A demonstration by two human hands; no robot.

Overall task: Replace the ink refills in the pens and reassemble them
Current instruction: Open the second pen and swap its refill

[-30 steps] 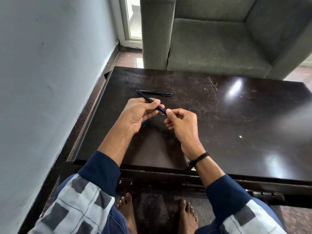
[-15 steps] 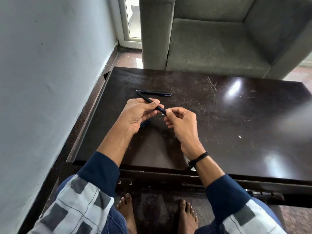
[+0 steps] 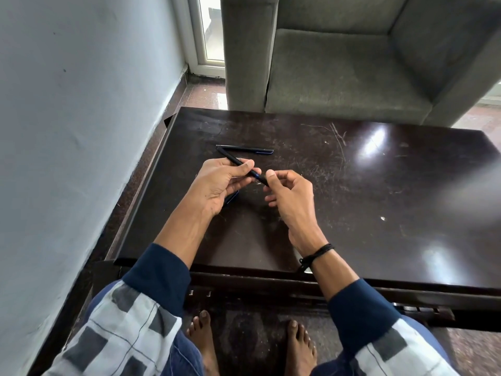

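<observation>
Above the dark table, my left hand grips a black pen barrel that slants from upper left to lower right. My right hand pinches the barrel's lower right end between thumb and forefinger; the tip itself is hidden by the fingers. A second dark pen with a blue end lies flat on the table just beyond my hands. A dark blue pen part lies on the table under my left hand, mostly hidden.
A grey armchair stands against the table's far edge. A pale wall runs along the left side. The table's near edge is just above my bare feet.
My hands and the pen have stayed nearly in place. My right fingers have shifted slightly on the pen's end.
</observation>
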